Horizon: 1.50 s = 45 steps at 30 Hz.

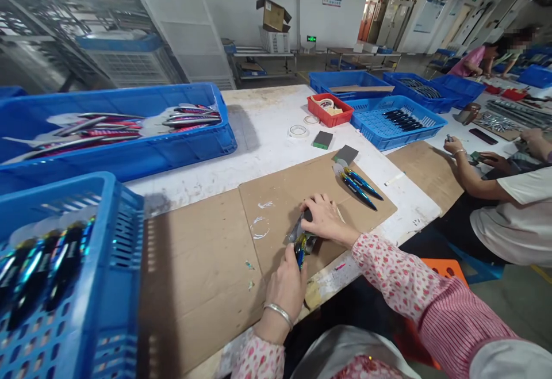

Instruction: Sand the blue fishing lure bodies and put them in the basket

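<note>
One left hand (285, 288), bare, silver bangle at the wrist: thumb and fingers pinching a slender, glossy blue-and-black piece with a yellow end (301, 252), located over the flat brown cardboard sheet (202, 264). One right hand (326, 219), sleeve floral: fingers bent over a dark grey object (307, 215) at the piece's 12 o'clock end, mostly hidden; whether they grip or merely press, cannot tell. From the hands: two pointed blue-black pieces with clear round tabs (361, 186), side by side, at 1 to 2 o'clock; two dark-topped rectangular blocks, one green-sided (323, 140), at 12 to 1; one white tape roll (298, 131) at 12; one red plastic bin (331, 115) at 12 to 1; one long blue plastic tray (181, 157) of red-and-silver pieces at 10; one light-blue slotted basket (116, 321) of dark glossy pieces at 9.
</note>
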Each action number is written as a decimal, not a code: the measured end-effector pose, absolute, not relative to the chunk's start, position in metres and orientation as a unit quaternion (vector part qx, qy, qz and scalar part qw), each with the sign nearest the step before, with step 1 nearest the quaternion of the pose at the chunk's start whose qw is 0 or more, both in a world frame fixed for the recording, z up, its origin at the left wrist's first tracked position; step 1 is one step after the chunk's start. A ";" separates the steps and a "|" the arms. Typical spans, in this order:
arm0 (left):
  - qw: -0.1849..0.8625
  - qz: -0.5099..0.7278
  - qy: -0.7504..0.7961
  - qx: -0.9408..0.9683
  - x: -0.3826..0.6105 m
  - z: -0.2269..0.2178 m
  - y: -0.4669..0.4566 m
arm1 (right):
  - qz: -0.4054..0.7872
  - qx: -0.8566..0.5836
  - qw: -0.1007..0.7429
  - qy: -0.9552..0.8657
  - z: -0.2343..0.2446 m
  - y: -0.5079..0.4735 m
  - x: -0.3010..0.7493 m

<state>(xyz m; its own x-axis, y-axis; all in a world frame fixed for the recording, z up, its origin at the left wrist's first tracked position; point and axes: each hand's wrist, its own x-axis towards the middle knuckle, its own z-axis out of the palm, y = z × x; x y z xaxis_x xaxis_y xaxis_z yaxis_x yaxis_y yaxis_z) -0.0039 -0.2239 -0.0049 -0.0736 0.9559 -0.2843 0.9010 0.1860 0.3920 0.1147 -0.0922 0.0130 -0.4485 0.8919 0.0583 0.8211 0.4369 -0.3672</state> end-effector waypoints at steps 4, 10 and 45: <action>0.246 0.062 0.728 0.637 -0.005 -0.006 -0.224 | 0.145 -0.526 0.119 -0.830 0.013 -0.089 0.114; 0.227 0.074 0.723 0.648 -0.006 -0.010 -0.223 | 0.165 -0.501 0.127 -0.840 0.012 -0.098 0.117; 0.265 0.098 0.716 0.639 -0.014 -0.011 -0.223 | 0.097 -0.457 0.179 -0.866 0.011 -0.095 0.122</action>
<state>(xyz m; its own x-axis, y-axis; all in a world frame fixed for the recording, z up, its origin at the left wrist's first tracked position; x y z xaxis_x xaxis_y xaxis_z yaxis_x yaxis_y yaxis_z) -0.0138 -0.2234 -0.0115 -0.0440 0.9661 -0.2544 0.8624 0.1653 0.4785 0.1225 -0.0952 0.0112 -0.5186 0.8258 0.2215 0.7567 0.5639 -0.3307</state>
